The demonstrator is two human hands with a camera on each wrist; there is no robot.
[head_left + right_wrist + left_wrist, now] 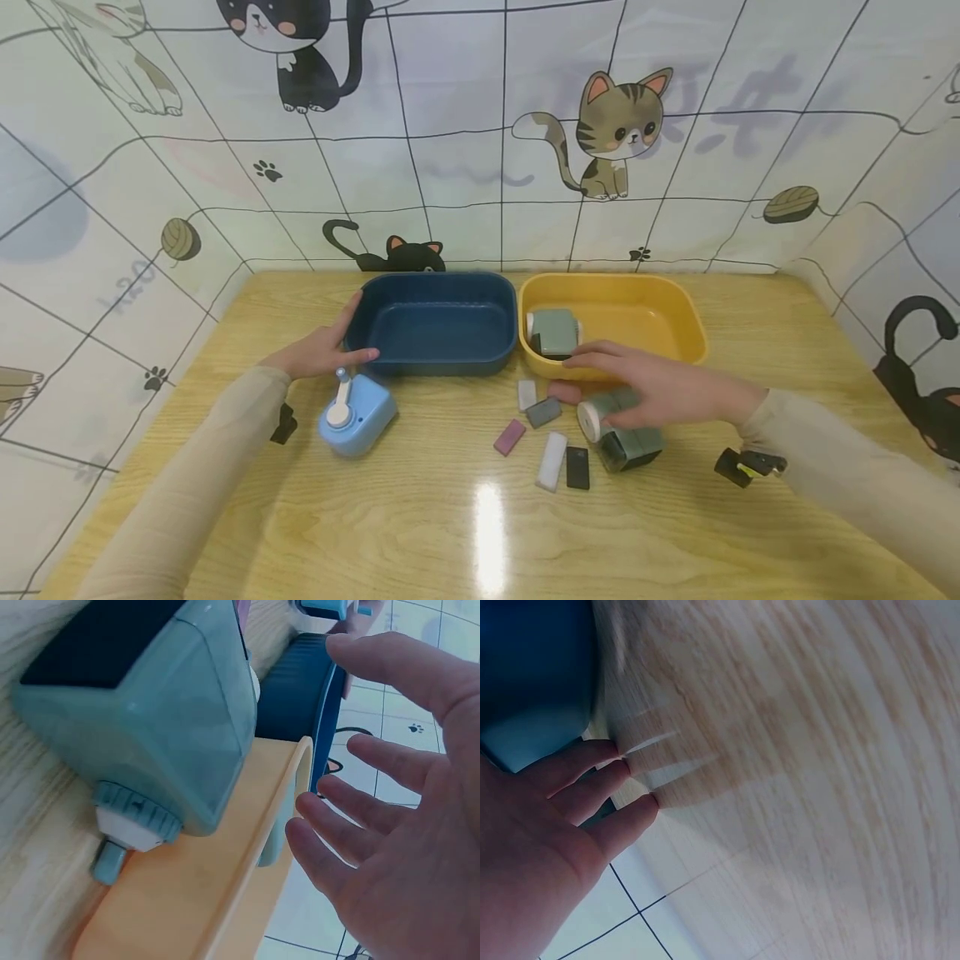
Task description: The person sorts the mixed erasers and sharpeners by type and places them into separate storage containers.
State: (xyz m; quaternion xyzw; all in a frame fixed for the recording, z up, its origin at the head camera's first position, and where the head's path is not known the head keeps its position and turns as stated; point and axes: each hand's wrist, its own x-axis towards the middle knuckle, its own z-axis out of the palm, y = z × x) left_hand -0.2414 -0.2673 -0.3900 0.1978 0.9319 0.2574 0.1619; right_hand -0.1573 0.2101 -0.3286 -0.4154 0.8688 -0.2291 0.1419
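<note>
My left hand [318,350] rests at the left end of a dark blue tray [431,367], fingers fairly straight along its side and thumb by its front corner. In front of this hand stands a light blue pencil sharpener [363,417] with a crank. With spread fingers, my right hand [652,379] hovers over the front rim of a yellow tray [637,312], holding nothing. Beneath it, a grey-green pencil sharpener [639,440] lies on the table, partly covered by the hand in the head view. A second grey-green sharpener [557,327] sits in the yellow tray's left end.
Several small eraser-like blocks lie before the trays: a white one [552,461], a black one [577,468], a pink one [510,437], a grey one [543,412] and a reddish one [564,392]. A cat-patterned cloth [465,175] walls the table's back and sides.
</note>
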